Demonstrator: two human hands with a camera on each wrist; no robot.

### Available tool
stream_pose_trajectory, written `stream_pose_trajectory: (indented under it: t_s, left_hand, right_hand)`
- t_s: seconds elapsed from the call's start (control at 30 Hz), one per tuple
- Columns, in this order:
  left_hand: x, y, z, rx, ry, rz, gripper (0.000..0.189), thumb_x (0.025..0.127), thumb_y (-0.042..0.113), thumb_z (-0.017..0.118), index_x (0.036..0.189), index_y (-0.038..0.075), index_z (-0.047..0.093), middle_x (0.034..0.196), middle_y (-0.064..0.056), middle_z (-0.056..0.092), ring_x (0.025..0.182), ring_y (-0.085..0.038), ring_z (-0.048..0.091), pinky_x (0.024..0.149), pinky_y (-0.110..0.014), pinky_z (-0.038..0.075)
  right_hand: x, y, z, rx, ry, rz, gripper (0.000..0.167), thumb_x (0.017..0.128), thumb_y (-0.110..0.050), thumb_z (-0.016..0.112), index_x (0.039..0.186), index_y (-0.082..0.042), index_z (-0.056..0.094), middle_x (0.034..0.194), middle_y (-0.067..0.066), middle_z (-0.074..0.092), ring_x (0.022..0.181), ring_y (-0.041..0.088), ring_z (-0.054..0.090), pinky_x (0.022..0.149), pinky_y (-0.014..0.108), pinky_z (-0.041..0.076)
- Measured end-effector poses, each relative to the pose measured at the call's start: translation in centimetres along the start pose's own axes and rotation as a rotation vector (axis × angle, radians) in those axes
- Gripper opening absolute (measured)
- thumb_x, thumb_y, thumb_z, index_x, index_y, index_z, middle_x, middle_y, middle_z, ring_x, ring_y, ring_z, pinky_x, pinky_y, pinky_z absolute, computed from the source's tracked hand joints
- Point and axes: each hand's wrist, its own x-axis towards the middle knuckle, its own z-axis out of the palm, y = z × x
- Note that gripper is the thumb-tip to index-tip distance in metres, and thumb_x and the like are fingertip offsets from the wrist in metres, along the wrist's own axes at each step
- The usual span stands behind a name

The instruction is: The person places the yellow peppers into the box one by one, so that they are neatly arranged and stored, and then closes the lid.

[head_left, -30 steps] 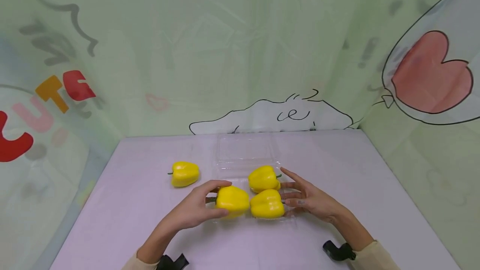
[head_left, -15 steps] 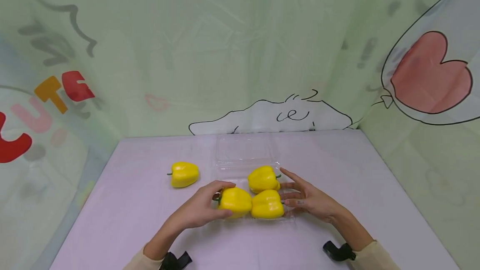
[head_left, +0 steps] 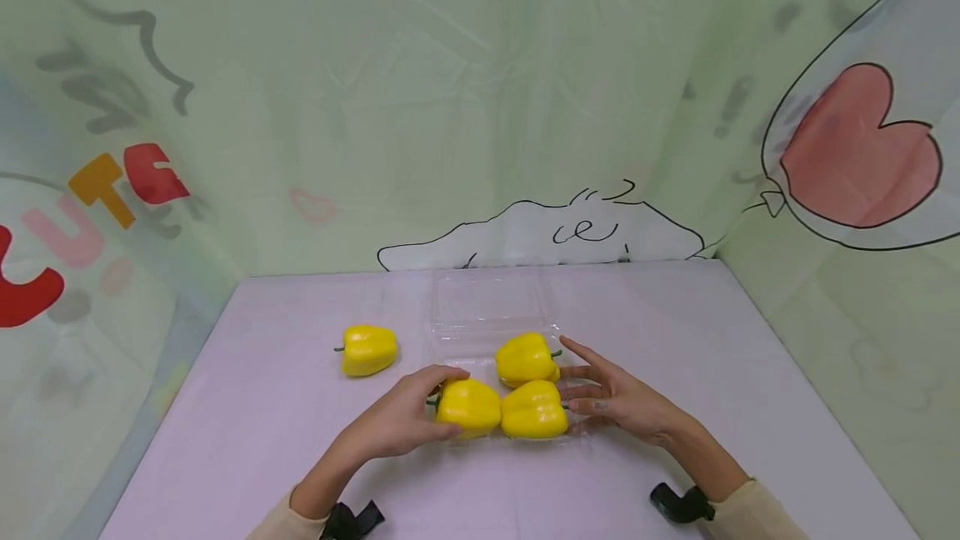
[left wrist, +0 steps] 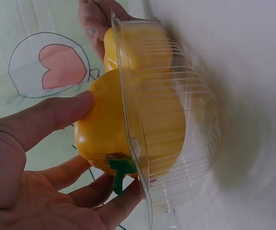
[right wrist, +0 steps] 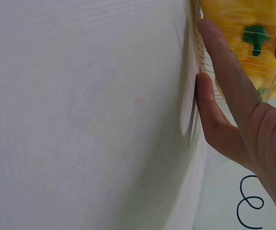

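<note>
Fingers and thumb of my left hand (head_left: 408,415) grip a yellow bell pepper (head_left: 468,408). In the left wrist view, that bell pepper (left wrist: 106,120) sits partly below the rim of a clear plastic clamshell box (left wrist: 195,115), its green stem toward my palm. Two more yellow bell peppers, one behind (head_left: 525,358) and one in front (head_left: 534,409), lie in the box's right half. At the box's right side, my right hand (head_left: 622,398) touches the plastic with extended fingers. The right wrist view shows its fingertips on the ribbed wall (right wrist: 243,52).
Another yellow bell pepper (head_left: 369,350) lies on the white-covered table (head_left: 285,407), left of the box. The clear lid (head_left: 491,298) is folded back toward the rear. A printed curtain (head_left: 480,107) stands around the table.
My left hand has brought its bell pepper a little to the right and lower into the box, up against the front one. My right hand has stayed nearly still.
</note>
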Motion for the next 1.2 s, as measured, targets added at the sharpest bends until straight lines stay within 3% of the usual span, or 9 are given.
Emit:
stream_pose_trajectory:
  t_s: [0.67,1.2]
  left_hand:
    - [-0.08,-0.26,0.16,0.104,-0.014,0.001,0.065,0.089,0.015,0.083,0.147,0.005,0.057,0.150,-0.012,0.062,0.138,-0.031,0.060,0.118,-0.055,0.048]
    - [0.24,-0.16,0.65,0.157,-0.028,-0.039,0.066,0.088,0.016,0.084,0.148,0.006,0.058,0.149,-0.011,0.062,0.138,-0.030,0.059,0.120,-0.054,0.047]
  right_hand:
    - [0.12,0.22,-0.14,-0.013,-0.007,-0.014,0.107,0.096,-0.020,0.079,0.172,-0.028,0.005,0.166,0.036,0.027,0.137,0.040,0.057,0.093,0.047,0.065]
    - [0.05,0.27,-0.21,0.011,-0.023,-0.018,0.106,0.097,-0.019,0.078,0.172,-0.028,0.005,0.167,0.036,0.025,0.137,0.038,0.058,0.092,0.049,0.065]
